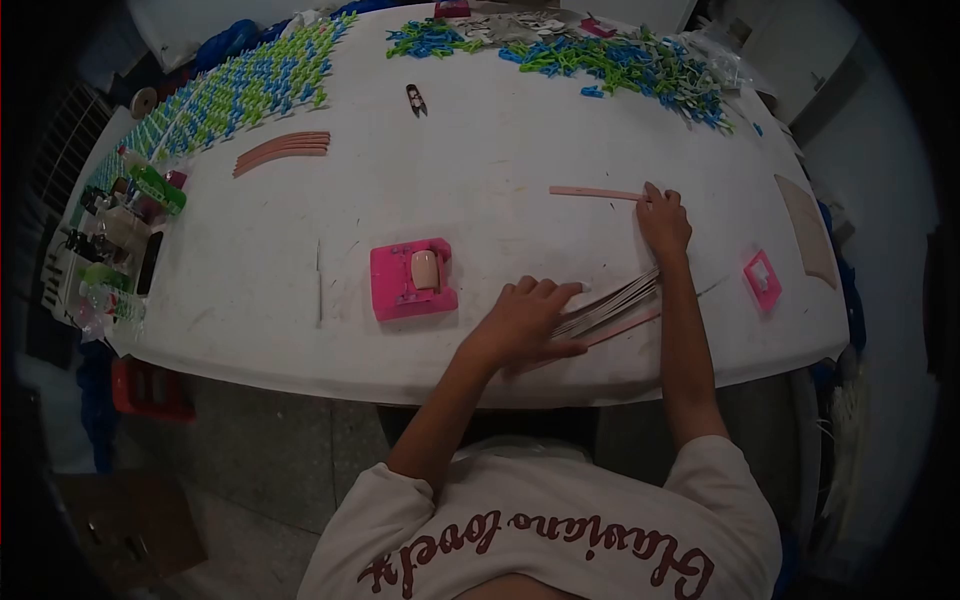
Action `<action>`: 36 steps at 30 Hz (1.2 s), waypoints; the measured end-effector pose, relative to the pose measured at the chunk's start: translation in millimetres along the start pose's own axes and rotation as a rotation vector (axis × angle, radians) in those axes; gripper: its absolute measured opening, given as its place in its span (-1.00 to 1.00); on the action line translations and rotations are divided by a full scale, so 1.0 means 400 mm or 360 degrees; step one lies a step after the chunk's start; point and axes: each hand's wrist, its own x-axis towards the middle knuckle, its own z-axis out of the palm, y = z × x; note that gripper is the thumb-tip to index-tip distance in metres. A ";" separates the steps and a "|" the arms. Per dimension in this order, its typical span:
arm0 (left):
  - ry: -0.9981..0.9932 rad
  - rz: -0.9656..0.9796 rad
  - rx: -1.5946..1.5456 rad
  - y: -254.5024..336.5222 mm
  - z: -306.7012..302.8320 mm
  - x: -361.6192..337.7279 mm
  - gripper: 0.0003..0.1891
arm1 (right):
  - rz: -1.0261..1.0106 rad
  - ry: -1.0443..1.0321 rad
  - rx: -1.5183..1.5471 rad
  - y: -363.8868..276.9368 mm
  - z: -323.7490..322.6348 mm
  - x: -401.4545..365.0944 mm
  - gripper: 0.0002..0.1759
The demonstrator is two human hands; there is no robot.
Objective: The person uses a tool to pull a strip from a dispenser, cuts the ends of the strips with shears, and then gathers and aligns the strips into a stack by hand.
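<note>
My left hand is at the left end of a bundle of thin grey strips, its thumb and fingers spread apart around the end. A pinkish strip lies along the near side of the bundle. Farther out, my right hand has its fingers closed on the right end of a flat pink strip. The right forearm passes over the right end of the grey bundle and hides it. Left of my left hand sits a pink block with a beige piece on it.
Pink curved strips and small snips lie farther back. Blue and green clips are heaped at the far edge, with rows of them far left. Bottles stand at left; a small pink holder is at right.
</note>
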 end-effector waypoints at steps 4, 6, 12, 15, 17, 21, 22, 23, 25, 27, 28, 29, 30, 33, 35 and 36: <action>0.0146 0.0067 0.0262 0.043 0.078 -0.038 -0.18 | 0.0085 0.0014 0.0232 0.009 0.006 0.006 -0.61; 0.0200 0.0027 0.0303 0.049 0.095 -0.032 -0.23 | 0.0060 0.0037 0.0318 0.017 0.008 0.010 -0.64; 0.0552 0.0055 0.0320 0.029 0.119 -0.020 -0.46 | 0.0001 0.0050 0.0764 0.044 -0.002 0.012 -0.77; 0.0676 0.0102 0.0308 0.021 0.128 -0.007 -0.53 | 0.0002 -0.0011 0.0791 0.060 -0.007 0.015 -0.81; 0.0654 0.0068 0.0294 0.020 0.131 -0.003 -0.56 | -0.0022 -0.0052 0.0779 0.072 0.000 0.017 -0.82; 0.0596 0.0002 0.0287 0.012 0.093 0.018 -0.58 | -0.0037 -0.0182 0.0997 0.067 -0.029 0.010 -0.80; 0.0609 0.0031 0.0304 0.008 0.090 0.024 -0.57 | -0.0043 -0.0206 0.1010 0.065 -0.033 0.009 -0.80; 0.0560 0.0056 0.0285 0.004 0.095 0.026 -0.57 | -0.0047 -0.0220 0.1025 0.060 -0.036 0.007 -0.80; 0.0652 0.0081 0.0311 -0.005 0.095 0.033 -0.54 | -0.0121 -0.0284 0.1061 0.056 -0.042 0.004 -0.81; 0.0580 0.0068 0.0278 -0.006 0.086 0.039 -0.52 | -0.0127 -0.0346 0.1071 0.045 -0.052 0.003 -0.81; 0.0550 0.0024 0.0256 -0.002 0.083 0.038 -0.50 | -0.0185 -0.0415 0.1087 0.044 -0.054 0.001 -0.81; 0.0536 0.0028 0.0246 0.003 0.076 0.037 -0.50 | -0.0169 -0.0420 0.1082 0.044 -0.059 0.000 -0.81; 0.0483 0.0006 0.0231 0.008 0.067 0.033 -0.47 | -0.0221 -0.0449 0.1067 0.042 -0.059 -0.001 -0.81; 0.0445 -0.0032 0.0284 0.019 0.069 0.016 -0.42 | -0.0288 -0.0515 0.1097 0.041 -0.067 -0.007 -0.81; 0.0452 -0.0038 0.0347 0.023 0.078 -0.004 -0.40 | -0.0292 -0.0550 0.1138 0.044 -0.075 -0.011 -0.82; 0.0493 -0.0104 0.0348 0.021 0.081 -0.017 -0.35 | -0.0311 -0.0587 0.1126 0.044 -0.079 -0.012 -0.82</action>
